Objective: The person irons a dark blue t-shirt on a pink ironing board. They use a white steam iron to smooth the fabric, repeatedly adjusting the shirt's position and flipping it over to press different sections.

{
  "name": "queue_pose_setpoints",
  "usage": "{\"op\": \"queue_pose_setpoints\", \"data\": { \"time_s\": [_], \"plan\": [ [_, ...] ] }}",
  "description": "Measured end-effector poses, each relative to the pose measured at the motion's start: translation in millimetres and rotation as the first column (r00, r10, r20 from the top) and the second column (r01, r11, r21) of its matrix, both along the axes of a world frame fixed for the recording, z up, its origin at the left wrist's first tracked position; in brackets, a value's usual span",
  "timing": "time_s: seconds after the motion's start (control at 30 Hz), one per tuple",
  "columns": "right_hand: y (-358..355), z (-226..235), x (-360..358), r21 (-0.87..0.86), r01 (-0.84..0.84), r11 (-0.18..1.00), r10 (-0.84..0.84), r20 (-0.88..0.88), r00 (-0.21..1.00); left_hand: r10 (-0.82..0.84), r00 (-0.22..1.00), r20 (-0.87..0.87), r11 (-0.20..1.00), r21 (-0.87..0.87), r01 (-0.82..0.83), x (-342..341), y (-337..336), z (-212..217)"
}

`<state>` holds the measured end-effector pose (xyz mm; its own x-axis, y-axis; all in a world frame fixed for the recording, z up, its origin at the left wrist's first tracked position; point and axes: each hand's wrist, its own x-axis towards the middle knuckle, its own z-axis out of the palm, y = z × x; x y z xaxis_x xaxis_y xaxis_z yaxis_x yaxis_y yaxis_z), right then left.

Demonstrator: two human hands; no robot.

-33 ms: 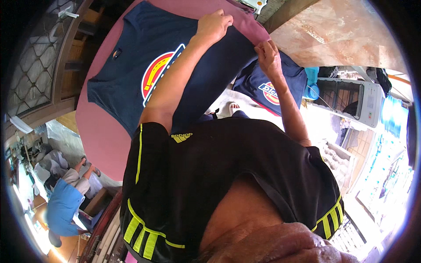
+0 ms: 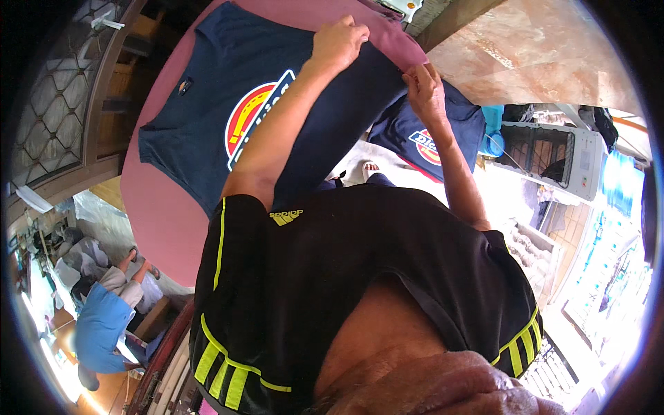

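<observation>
A navy T-shirt point(image 2: 200, 90) with a red, yellow and white printed emblem lies spread over a pink-covered board point(image 2: 162, 228). My left hand point(image 2: 339, 43) reaches across it to the far edge of the cloth. Its fingers are curled down on the fabric there, and the fingertips are partly hidden. At the hem's right-hand corner, my right hand point(image 2: 425, 90) pinches the edge of the same shirt between thumb and fingers. Just below that hand hangs a second navy garment point(image 2: 422, 138) with a similar emblem.
At the right stands a white machine with a dark lid point(image 2: 539, 155), beside a blue container point(image 2: 492, 144). A brownish stone-like surface point(image 2: 526, 55) lies at the back right. Lattice-covered window panels point(image 2: 55, 104) stand left. Another person in blue point(image 2: 104, 325) sits at lower left.
My left hand has shifted very slightly to the right. The shirt and my right hand look the same.
</observation>
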<state>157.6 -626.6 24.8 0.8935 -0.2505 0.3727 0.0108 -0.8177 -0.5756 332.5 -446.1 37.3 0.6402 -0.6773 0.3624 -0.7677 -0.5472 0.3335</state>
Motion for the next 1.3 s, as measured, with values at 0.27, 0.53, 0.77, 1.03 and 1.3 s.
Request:
{"op": "queue_pose_setpoints", "data": {
  "time_s": [0.27,0.53,0.77,1.03,1.3],
  "plan": [
    [46.0,2.6,63.4,-0.136,-0.176,0.975,0.204,0.240,0.949,0.073,0.997,-0.022,0.963,-0.257,-0.077,-16.4,0.6,-6.8],
    [34.5,-6.3,62.5,-0.180,-0.199,0.963,0.222,0.115,0.968,0.384,0.895,0.226,0.915,0.035,-0.402,-10.2,105.8,16.2],
    [54.7,11.3,63.6,-0.291,-0.251,0.923,0.255,-0.026,0.967,0.535,0.744,0.400,0.777,0.111,-0.619,99.8,169.1,-15.6],
    [53.4,21.8,68.5,-0.296,-0.385,0.874,0.369,-0.111,0.923,0.615,0.746,0.255,0.719,0.206,-0.664,129.8,177.7,-15.5],
    [-14.9,62.1,146.6,-0.336,-0.544,0.769,0.585,0.026,0.811,0.626,0.746,0.228,0.708,0.235,-0.666,120.9,173.2,-5.0]
  ]
}}
